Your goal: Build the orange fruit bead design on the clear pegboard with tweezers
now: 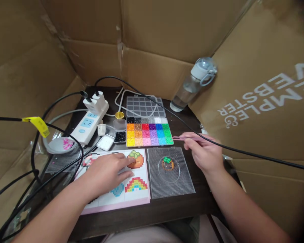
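Tweezers (180, 137) are pinched by R hand (207, 157) fingers; whether a bead is gripped at tips can't be told. Long axis runs approx. L–R, tips pointed L at tray's (149, 146) near R corner. L hand (103, 173) fingers are apart, nothing held, index laid on orange pattern (139, 162) of sheet (142, 199). Pegboard (172, 189) is set betw. hands on desk (167, 212), w/ green/orange bead piece (168, 164) body-side of tips, slightly L; tweezers are nearer than L index.
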A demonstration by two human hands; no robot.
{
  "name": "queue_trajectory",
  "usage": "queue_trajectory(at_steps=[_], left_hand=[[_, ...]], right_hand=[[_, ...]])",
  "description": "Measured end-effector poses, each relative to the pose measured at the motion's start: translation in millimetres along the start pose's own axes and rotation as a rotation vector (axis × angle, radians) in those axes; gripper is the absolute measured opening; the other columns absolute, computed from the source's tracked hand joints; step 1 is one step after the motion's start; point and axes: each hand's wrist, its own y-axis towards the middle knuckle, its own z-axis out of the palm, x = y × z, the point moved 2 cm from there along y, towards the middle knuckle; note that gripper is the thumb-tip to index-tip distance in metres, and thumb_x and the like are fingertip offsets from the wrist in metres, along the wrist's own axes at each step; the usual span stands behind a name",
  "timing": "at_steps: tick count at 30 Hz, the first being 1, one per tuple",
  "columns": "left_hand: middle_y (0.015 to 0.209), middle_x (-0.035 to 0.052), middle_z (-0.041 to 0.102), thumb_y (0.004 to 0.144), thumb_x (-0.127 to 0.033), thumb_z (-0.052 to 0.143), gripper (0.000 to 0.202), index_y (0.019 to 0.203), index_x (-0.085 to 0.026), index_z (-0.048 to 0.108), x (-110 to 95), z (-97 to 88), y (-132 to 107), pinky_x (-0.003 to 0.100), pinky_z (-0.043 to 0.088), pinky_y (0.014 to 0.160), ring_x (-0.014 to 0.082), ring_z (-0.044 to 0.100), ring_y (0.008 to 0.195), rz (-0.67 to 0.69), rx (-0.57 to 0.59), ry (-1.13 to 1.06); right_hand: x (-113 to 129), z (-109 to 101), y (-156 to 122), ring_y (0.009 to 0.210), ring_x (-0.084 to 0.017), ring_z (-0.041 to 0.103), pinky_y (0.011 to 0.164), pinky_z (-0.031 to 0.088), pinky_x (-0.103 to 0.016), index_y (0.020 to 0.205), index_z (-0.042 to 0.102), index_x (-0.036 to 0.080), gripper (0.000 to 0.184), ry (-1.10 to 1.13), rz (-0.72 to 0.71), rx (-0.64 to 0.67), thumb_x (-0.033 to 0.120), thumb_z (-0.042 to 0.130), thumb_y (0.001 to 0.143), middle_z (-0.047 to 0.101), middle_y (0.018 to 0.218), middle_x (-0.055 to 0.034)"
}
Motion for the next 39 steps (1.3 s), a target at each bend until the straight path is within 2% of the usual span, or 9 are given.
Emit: queue_trajectory(at_steps=[1,3,6,8,12,17,22,32,39], left_hand=[[0.103,0.0041,0.072,0.094,-0.037,0.053,0.031,0.121,-0.032,0.065,-1,-0.8,0,0.038,0.052,0.078,0.026,0.069,0.094,-0.003,0.001,-0.002],[0.103,0.0046,0.073,0.094,-0.038,0.053,0.031,0.121,-0.032,0.066,-2,-2.4,-1,0.037,0.051,0.078,0.0264,0.069,0.094,-0.014,0.005,-0.005],[0.105,0.0049,0.072,0.093,-0.037,0.054,0.031,0.122,-0.032,0.065,-4,-3.8,-1,0.037,0.051,0.077,0.027,0.07,0.094,-0.027,0.009,-0.012],[0.105,0.0047,0.072,0.093,-0.036,0.054,0.031,0.122,-0.032,0.065,-4,-4.2,0,0.037,0.051,0.076,0.0273,0.07,0.093,-0.033,0.022,-0.017],[0.102,0.0039,0.071,0.094,-0.037,0.053,0.03,0.122,-0.033,0.064,-4,-4.4,2,0.037,0.05,0.07,0.0284,0.07,0.09,-0.042,0.05,0.0],[0.101,0.0044,0.071,0.094,-0.037,0.052,0.028,0.119,-0.032,0.064,-4,-4.9,2,0.034,0.049,0.068,0.0277,0.07,0.089,-0.038,0.059,0.01],[0.1,0.0046,0.071,0.094,-0.036,0.052,0.024,0.113,-0.031,0.065,-4,-5.1,1,0.034,0.048,0.067,0.0272,0.07,0.088,-0.02,0.048,0.003],[0.104,0.005,0.072,0.095,-0.037,0.052,0.028,0.12,-0.031,0.064,-5,-4.8,1,0.038,0.052,0.072,0.0285,0.07,0.094,-0.025,0.05,0.001],[0.104,0.0051,0.072,0.095,-0.036,0.052,0.03,0.122,-0.031,0.064,-5,-5.5,2,0.037,0.051,0.068,0.028,0.071,0.09,-0.023,0.048,0.022]], right_hand=[[4,9,12,0.056,-0.013,0.06,0.055,0.05,-0.028,0.083,0.079,0.022,0.009,-0.037,0.007,0.049,0.028,0.073,0.08,0.076,0.082,-0.0036],[12,28,31,0.069,-0.017,0.068,0.065,0.054,-0.03,0.08,0.079,0.023,0.008,-0.127,0.0,0.144,0.027,0.072,0.079,0.077,0.082,-0.0028],[16,59,45,0.084,-0.02,0.072,0.082,0.055,-0.034,0.077,0.079,0.025,0.01,-0.238,-0.038,0.282,0.026,0.069,0.08,0.078,0.086,-0.0026],[13,76,47,0.083,-0.02,0.073,0.083,0.057,-0.035,0.079,0.079,0.023,0.01,-0.188,-0.025,0.332,0.026,0.07,0.079,0.079,0.087,-0.0035],[4,95,43,0.077,-0.02,0.074,0.075,0.06,-0.034,0.077,0.078,0.02,0.008,-0.067,0.042,0.324,0.026,0.072,0.077,0.079,0.083,-0.0053],[-1,99,38,0.077,-0.019,0.074,0.074,0.061,-0.032,0.077,0.078,0.02,0.007,-0.095,0.079,0.282,0.023,0.071,0.077,0.079,0.084,-0.0058],[-2,100,37,0.078,-0.019,0.075,0.074,0.062,-0.033,0.078,0.078,0.021,0.007,-0.083,0.074,0.303,0.023,0.071,0.078,0.079,0.084,-0.0052],[-3,103,37,0.081,-0.02,0.075,0.079,0.061,-0.034,0.077,0.078,0.021,0.008,-0.076,0.061,0.31,0.024,0.071,0.078,0.079,0.086,-0.0061],[-6,103,36,0.08,-0.02,0.074,0.079,0.061,-0.035,0.076,0.079,0.02,0.009,-0.078,0.062,0.284,0.024,0.071,0.077,0.079,0.085,-0.0068]])
